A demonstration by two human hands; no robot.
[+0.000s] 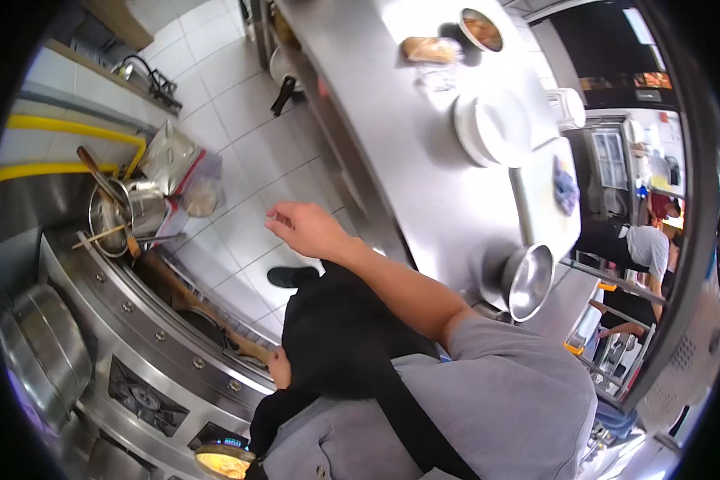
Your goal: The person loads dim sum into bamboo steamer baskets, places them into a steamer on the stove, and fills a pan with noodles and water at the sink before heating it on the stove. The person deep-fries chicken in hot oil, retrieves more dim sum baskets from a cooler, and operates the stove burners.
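Observation:
My right hand (306, 229) reaches out over the tiled floor, fingers loosely curved and apart, with nothing visible in it. It is nearest to the steel work table (376, 120), without touching it. Low beside my black apron is my left hand (280, 368), at the front edge of the stove (180, 352). Its fingers are hard to make out, and whether it grips anything is unclear. Close to it, a dark pan (204, 326) sits below the stove's front edge. A pan with yellow food (224, 462) is on a burner with a blue flame.
The table holds white plates (492, 132), a steel pan (528, 282), a bowl of food (482, 30) and a blue cloth (566, 188). A pot with utensils (112, 216) and plastic bags (200, 188) stand left. Co-workers (646, 246) are at the far right.

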